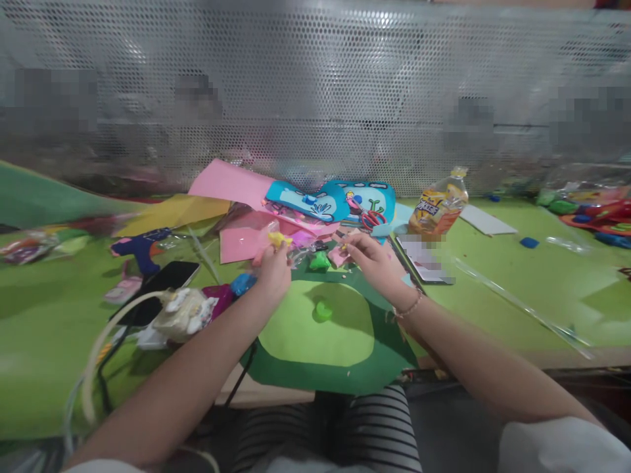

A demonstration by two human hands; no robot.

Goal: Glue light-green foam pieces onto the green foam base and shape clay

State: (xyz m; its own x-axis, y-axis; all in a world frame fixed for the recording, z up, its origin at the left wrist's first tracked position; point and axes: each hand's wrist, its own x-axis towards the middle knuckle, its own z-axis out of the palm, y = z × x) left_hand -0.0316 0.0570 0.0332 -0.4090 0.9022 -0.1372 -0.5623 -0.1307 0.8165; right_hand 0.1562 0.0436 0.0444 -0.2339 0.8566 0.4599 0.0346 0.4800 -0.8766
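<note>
My left hand (276,268) is closed on a soft yellow lump (279,238) that looks like modelling clay, partly in clear wrapping. To its right, my right hand (378,263) pinches with thumb and fingertips; a tiny yellow bit (344,246) shows at the tips. Between the hands lies a green clay lump (320,261) in clear plastic. Below them is a light green paper shape (290,328) on a dark green sheet (276,376). A small curled piece of bright green clay (323,310) sits on the light green paper.
Behind my hands are pink sheets (231,184), a blue decorated cutout (308,203) and red-handled scissors (373,219). A bottle (438,203) and phone-like device (424,259) stand right. A blue glue gun (142,248), black phone (170,282) and corded bag-like item (185,314) lie left.
</note>
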